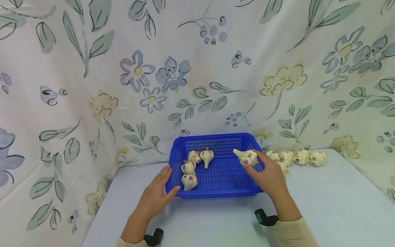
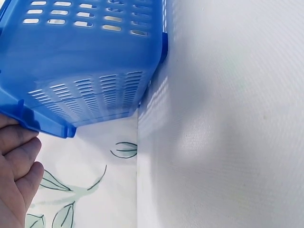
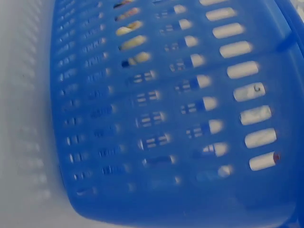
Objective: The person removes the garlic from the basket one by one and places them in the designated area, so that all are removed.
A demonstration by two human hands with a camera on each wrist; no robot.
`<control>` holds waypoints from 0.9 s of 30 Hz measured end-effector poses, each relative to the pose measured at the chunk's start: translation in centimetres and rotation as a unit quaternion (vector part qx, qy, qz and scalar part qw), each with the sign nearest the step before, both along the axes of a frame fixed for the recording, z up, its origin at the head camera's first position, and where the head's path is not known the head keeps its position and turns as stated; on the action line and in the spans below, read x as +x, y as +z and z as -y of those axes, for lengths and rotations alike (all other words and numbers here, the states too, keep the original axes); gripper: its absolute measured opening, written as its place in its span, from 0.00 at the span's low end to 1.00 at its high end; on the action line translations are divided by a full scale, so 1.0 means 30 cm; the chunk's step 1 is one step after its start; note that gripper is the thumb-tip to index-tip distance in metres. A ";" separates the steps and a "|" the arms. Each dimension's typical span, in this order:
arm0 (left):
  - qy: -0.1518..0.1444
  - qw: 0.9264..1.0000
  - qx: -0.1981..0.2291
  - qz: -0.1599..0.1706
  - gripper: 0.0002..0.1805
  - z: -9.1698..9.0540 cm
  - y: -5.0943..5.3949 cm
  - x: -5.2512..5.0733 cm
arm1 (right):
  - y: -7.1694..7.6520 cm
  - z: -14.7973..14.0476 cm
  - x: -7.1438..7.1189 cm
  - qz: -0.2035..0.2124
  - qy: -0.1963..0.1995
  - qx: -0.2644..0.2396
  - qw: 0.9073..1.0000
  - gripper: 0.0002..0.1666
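Observation:
A blue plastic basket (image 1: 216, 191) with slotted walls stands on the table. My left hand (image 1: 155, 193) rests along its left rim, fingers fairly straight and thumb at the front left corner; the left wrist view shows these fingers (image 2: 21, 154) against the rim. My right hand (image 1: 270, 173) pinches a garlic bulb (image 1: 249, 157) between thumb and fingers, above the basket's right side, its stem pointing left. Several garlic bulbs (image 1: 189, 181) lie inside along the left. In the right wrist view only the basket wall (image 3: 156, 194) appears; the hand is outside that view.
More garlic bulbs (image 1: 317, 158) lie in a cluster on the white table (image 1: 339, 202), right of the basket. A floral curtain (image 1: 197, 68) hangs behind the table. Black wrist-worn devices (image 1: 265, 218) sit at both wrists.

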State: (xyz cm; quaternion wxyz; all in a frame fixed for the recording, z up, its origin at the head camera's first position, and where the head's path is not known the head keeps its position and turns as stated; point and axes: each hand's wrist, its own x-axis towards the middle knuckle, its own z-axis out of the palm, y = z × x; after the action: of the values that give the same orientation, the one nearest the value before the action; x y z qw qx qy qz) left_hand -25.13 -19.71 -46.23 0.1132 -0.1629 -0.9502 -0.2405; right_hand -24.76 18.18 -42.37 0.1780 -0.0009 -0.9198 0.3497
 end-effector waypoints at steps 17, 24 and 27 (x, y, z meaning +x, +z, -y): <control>-0.012 1.000 -0.006 0.014 0.44 -0.007 -0.004 0.001 | -0.002 -0.212 0.037 0.028 -0.073 -0.101 0.992 0.43; -0.011 1.000 -0.010 0.028 0.45 0.003 0.014 0.000 | -0.018 -0.301 0.032 0.032 -0.110 -0.118 0.986 0.41; -0.010 0.999 -0.010 0.032 0.46 0.004 0.018 0.000 | -0.029 -0.337 0.032 0.037 -0.123 -0.122 0.984 0.42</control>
State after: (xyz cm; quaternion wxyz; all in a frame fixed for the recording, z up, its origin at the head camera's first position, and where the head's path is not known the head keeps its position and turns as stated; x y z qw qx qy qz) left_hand -25.12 -19.83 -45.70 0.0783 -0.1654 -0.9541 -0.2371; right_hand -23.81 28.28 -43.23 0.1838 -0.1490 -0.8688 0.4349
